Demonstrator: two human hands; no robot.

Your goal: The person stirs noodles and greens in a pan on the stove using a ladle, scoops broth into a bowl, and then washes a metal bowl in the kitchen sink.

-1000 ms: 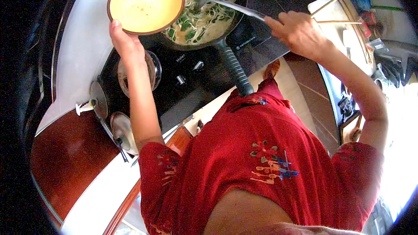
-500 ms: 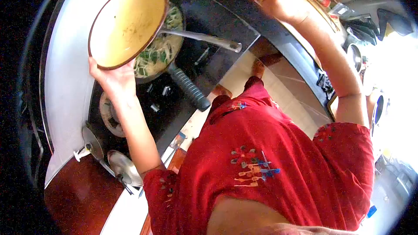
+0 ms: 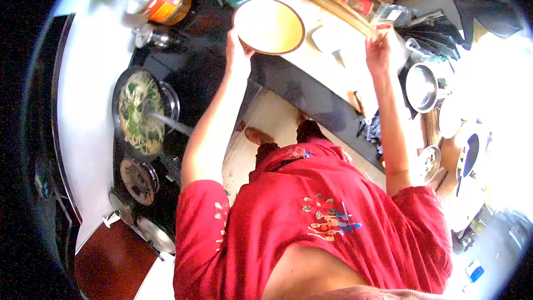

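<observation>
The left hand (image 3: 239, 58) grips a bowl (image 3: 268, 26) at its side; slack fingers could drop it. To its right, the right hand (image 3: 381, 54) curls its fingers by wooden sticks (image 3: 338, 10), hold too blurred to tell

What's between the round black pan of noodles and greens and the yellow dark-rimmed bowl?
In the head view: a shiny metal ring by the pan, glossy black surface, then the left hand holding the bowl.

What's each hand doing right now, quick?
Left hand: holding the yellow bowl.
Right hand: up by the blurred wooden sticks; can't tell if it's gripping them.
</observation>
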